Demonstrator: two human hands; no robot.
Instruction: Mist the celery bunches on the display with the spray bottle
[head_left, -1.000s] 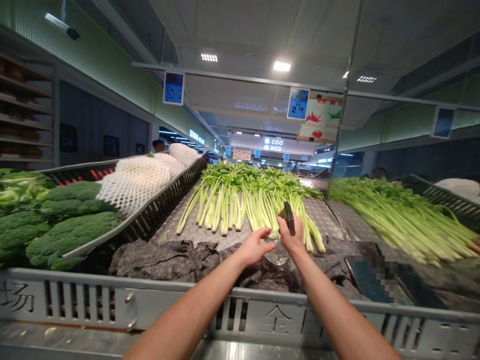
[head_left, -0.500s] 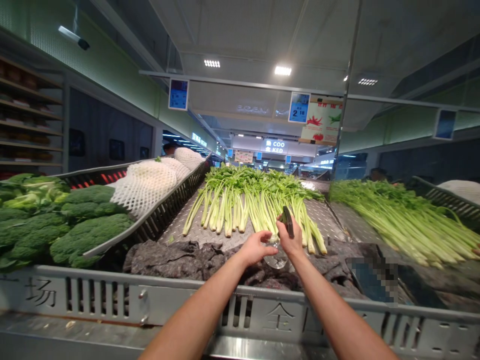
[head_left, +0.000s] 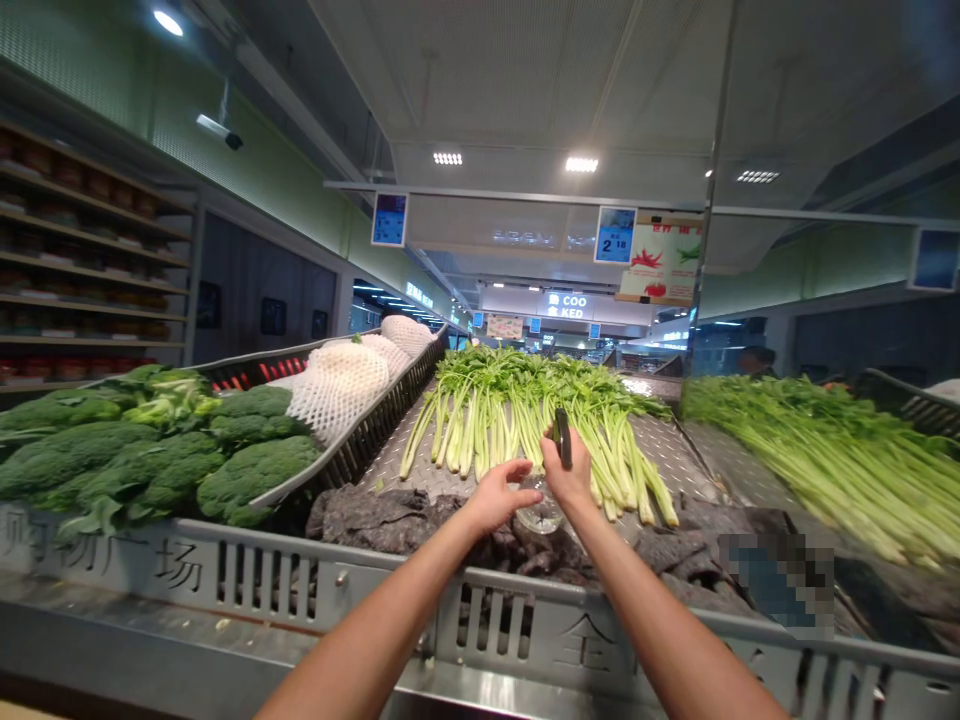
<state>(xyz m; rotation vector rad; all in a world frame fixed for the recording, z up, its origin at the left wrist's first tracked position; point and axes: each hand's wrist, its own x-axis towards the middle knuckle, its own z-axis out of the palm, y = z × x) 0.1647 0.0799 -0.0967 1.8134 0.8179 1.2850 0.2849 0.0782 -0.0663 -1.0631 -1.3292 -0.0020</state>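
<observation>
Dark tool (head_left: pixel 562 438) stands upright out of the right hand (head_left: pixel 570 478), which is clenched around its lower end; the top pokes up past the knuckles, in front of the celery (head_left: pixel 517 415). What kind of tool it is cannot be told.

Left hand (head_left: pixel 499 492) sits just beside the right one, fingers half curled and reaching toward it. A clear rounded thing (head_left: pixel 541 517) shows between and just below the 2 hands. Both seem to touch it, but whether the left hand grips it, or whether it is joined to the tool, cannot be told.

Celery lies in a row just beyond the hands on a ribbed metal tray (head_left: pixel 675 450), cut ends toward the person and leaves away. Crumpled dark cloth (head_left: pixel 382 505) lies under the hands and spreads to either side. Both forearms cross a slotted metal rail (head_left: pixel 300 590) nearer the person.

Left of the left hand, well apart, broccoli (head_left: pixel 247 470) is piled in a sloping bin, with white net-wrapped produce (head_left: pixel 337 378) beyond it. Right of the right hand lies a second bed of green stalks (head_left: pixel 825 450). High above the hands hangs a blue price sign (head_left: pixel 614 235) reading 2.18.
</observation>
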